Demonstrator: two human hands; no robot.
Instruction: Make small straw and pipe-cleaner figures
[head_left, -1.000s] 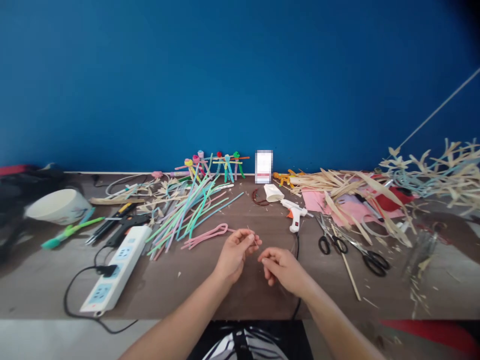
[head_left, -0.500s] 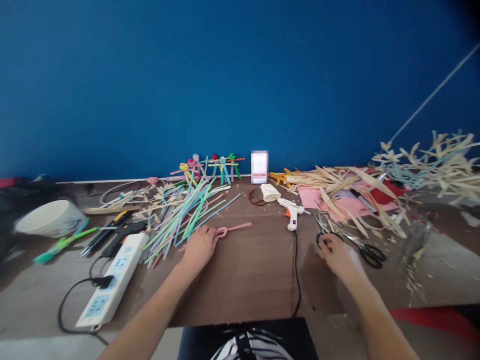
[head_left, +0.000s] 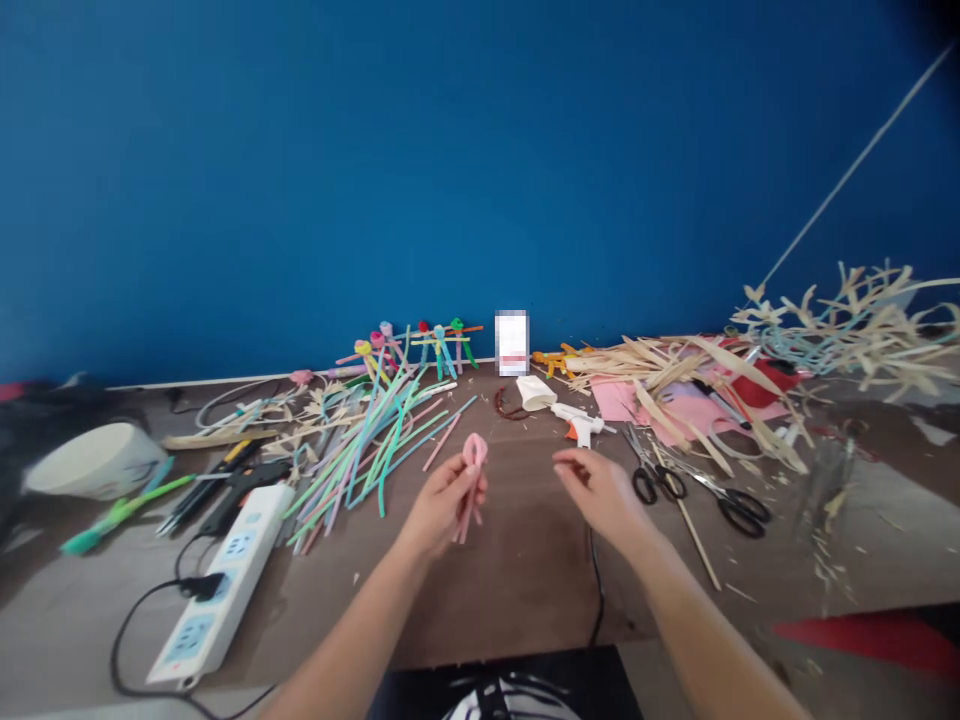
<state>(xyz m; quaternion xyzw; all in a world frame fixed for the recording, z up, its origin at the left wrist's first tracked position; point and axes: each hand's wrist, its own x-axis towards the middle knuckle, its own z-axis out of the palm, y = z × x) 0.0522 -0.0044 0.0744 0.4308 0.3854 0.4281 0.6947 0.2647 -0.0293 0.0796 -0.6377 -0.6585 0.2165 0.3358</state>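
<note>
A pink pipe cleaner [head_left: 475, 455], bent into a loop with its ends hanging down, is pinched upright in the fingers of my left hand [head_left: 444, 500]. My right hand [head_left: 600, 492] is raised a short way to the right of it, fingers slightly apart, and I see nothing in them. Just behind that hand lies a white glue gun [head_left: 586, 422], its handle partly hidden. Black-handled scissors [head_left: 646, 482] rest to the right of my right hand, with a second, larger pair of scissors [head_left: 739, 508] farther right.
Loose pastel pipe cleaners [head_left: 360, 450] are heaped to the left, behind a white power strip [head_left: 259, 510]. Small pipe-cleaner figures [head_left: 440, 345] stand by the blue wall, near a phone-like screen [head_left: 512, 343]. Pale dried strips [head_left: 652, 365] cover pink sheets [head_left: 615, 398] at right.
My left hand has lifted the looped pink pipe cleaner off the table and turned it upright. My right hand has left the scissors handles and moved left towards it.
</note>
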